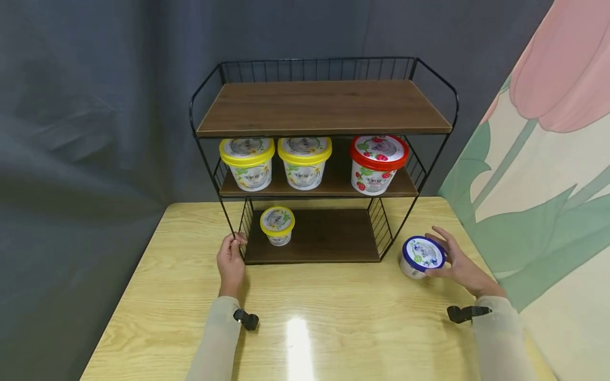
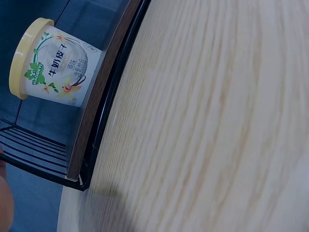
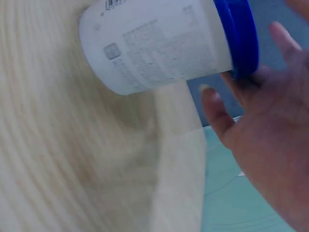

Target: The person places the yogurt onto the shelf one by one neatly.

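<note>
My left hand grips the lower left side of a black-framed shelf rack; its fingers reach the side wires. Near it, a small yellow-lidded tub stands on the bottom board, seen side-on in the left wrist view. At the table's right, my right hand reaches around the right side of a blue-lidded tub. Its fingers are spread around the lid, thumb at the front edge. The right wrist view shows one finger behind the blue lid and others spread beside it. The tub is upright on the table.
On the middle board stand two larger yellow-lidded tubs and a red-lidded tub at right. The wooden table has its right edge along a flowered wall. A dark curtain hangs behind and to the left.
</note>
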Motion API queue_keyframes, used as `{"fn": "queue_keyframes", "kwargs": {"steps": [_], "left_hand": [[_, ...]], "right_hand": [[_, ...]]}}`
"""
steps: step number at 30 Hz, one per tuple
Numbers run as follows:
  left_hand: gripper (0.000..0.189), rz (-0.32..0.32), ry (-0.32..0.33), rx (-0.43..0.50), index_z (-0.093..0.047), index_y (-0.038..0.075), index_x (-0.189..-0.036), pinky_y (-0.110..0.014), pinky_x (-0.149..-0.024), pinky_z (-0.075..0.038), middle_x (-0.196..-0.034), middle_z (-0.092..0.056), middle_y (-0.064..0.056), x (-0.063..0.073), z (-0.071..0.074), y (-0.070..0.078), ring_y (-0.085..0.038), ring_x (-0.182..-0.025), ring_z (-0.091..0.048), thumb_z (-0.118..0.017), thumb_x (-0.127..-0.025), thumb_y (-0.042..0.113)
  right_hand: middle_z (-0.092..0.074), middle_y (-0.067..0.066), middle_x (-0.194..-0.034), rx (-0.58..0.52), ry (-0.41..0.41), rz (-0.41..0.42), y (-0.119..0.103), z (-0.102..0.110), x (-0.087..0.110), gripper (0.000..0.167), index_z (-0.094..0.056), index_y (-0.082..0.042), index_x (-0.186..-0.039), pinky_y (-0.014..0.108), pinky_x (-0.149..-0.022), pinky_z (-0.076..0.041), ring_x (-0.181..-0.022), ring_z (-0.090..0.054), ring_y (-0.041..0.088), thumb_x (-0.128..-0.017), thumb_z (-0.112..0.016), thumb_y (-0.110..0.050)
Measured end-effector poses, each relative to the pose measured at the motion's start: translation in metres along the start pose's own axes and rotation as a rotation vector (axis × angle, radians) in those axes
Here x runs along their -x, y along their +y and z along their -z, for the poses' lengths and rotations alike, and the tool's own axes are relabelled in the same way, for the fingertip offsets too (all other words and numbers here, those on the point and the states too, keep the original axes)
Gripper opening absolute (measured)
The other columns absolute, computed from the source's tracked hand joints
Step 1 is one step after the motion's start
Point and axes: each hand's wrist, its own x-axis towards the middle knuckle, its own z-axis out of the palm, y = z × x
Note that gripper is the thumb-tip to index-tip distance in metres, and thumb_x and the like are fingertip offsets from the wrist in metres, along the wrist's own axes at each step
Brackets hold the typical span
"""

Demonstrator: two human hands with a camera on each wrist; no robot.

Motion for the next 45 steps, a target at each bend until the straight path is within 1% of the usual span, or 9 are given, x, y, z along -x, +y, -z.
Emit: {"fn": "queue_keyframes", "kwargs": {"steps": [4, 9, 11, 15, 24, 31, 38, 41, 45], "left_hand": [[0.021, 0.015, 0.010, 0.001, -0.053, -0.020, -0.092, -0.014, -0.090, -0.049, -0.095, -0.056, -0.037, 0.003, 0.000, 0.000, -0.007, -0.103, -0.062, -0.041, -0.101, -0.006], [0.021, 0.015, 0.026, 0.008, -0.053, -0.021, -0.092, -0.017, -0.088, -0.050, -0.094, -0.060, -0.027, 0.003, -0.001, 0.000, -0.025, -0.102, -0.062, -0.041, -0.101, -0.006], [0.022, 0.018, 0.024, 0.010, -0.053, -0.021, -0.093, -0.018, -0.088, -0.050, -0.095, -0.060, -0.030, 0.001, -0.002, 0.000, -0.031, -0.103, -0.061, -0.041, -0.102, -0.005], [0.022, 0.018, 0.016, 0.022, -0.053, -0.022, -0.094, -0.016, -0.088, -0.049, -0.097, -0.056, -0.040, 0.000, -0.003, -0.001, -0.031, -0.104, -0.060, -0.041, -0.102, -0.006], [0.020, 0.046, 0.036, 0.007, -0.054, -0.019, -0.094, -0.013, -0.088, -0.048, -0.100, -0.056, -0.040, 0.000, 0.000, -0.001, -0.004, -0.104, -0.060, -0.042, -0.101, -0.005], [0.020, 0.051, 0.006, 0.005, -0.055, -0.019, -0.094, -0.012, -0.089, -0.048, -0.104, -0.057, -0.041, -0.001, -0.002, 0.000, -0.003, -0.106, -0.060, -0.042, -0.102, -0.006], [0.021, 0.090, -0.009, -0.016, -0.058, -0.017, -0.092, -0.014, -0.090, -0.049, -0.111, -0.061, -0.038, -0.002, 0.000, 0.000, -0.002, -0.107, -0.061, -0.044, -0.102, -0.003], [0.021, 0.105, -0.007, -0.014, -0.058, -0.016, -0.092, -0.013, -0.090, -0.049, -0.113, -0.062, -0.036, -0.002, 0.003, -0.001, 0.001, -0.107, -0.061, -0.045, -0.102, -0.002], [0.022, 0.128, -0.003, 0.001, -0.059, -0.016, -0.093, -0.012, -0.090, -0.049, -0.115, -0.061, -0.037, -0.002, 0.004, -0.004, 0.002, -0.108, -0.060, -0.045, -0.102, -0.002]], "right_hand": [[-0.024, 0.027, -0.159, 0.032, 0.128, -0.072, 0.008, -0.011, 0.000, 0.110, -0.006, -0.030, -0.160, 0.009, -0.089, -0.038, -0.129, -0.037, 0.000, -0.082, -0.081, -0.013], [-0.014, 0.026, -0.161, -0.003, 0.384, -0.290, -0.002, -0.038, -0.004, 0.114, 0.003, -0.019, -0.158, 0.045, -0.111, -0.038, -0.141, -0.028, 0.042, -0.082, -0.083, -0.027], [-0.009, 0.023, -0.162, -0.069, 0.524, -0.377, -0.010, -0.051, -0.007, 0.116, 0.002, -0.019, -0.155, 0.057, -0.117, -0.028, -0.146, -0.021, 0.044, -0.080, -0.085, -0.029], [-0.008, 0.015, -0.160, -0.126, 0.764, -0.474, -0.021, -0.070, -0.013, 0.115, -0.005, -0.021, -0.152, 0.056, -0.122, -0.020, -0.149, -0.019, 0.039, -0.074, -0.088, -0.034], [-0.013, 0.013, -0.161, -0.090, 0.948, -0.549, -0.021, -0.088, -0.028, 0.122, -0.003, -0.031, -0.152, 0.063, -0.117, -0.006, -0.149, -0.014, 0.035, -0.067, -0.089, -0.051], [-0.002, 0.012, -0.162, -0.118, 0.835, -0.504, -0.022, -0.079, -0.020, 0.128, 0.015, -0.037, -0.154, 0.063, -0.121, -0.006, -0.150, -0.006, 0.038, -0.074, -0.085, -0.047], [0.024, 0.003, -0.166, -0.306, 0.413, -0.261, 0.008, -0.037, -0.009, 0.121, 0.025, -0.037, -0.153, 0.037, -0.126, 0.003, -0.154, 0.015, 0.027, -0.088, -0.074, -0.010], [0.015, 0.009, -0.167, -0.305, 0.261, -0.243, 0.015, -0.025, -0.008, 0.115, 0.018, -0.032, -0.157, 0.038, -0.127, -0.004, -0.154, 0.001, 0.027, -0.089, -0.071, -0.007], [-0.006, 0.024, -0.163, -0.186, 0.175, -0.286, 0.016, -0.018, -0.011, 0.108, 0.009, -0.022, -0.160, 0.060, -0.120, -0.017, -0.143, -0.021, 0.037, -0.090, -0.073, -0.016]]}}
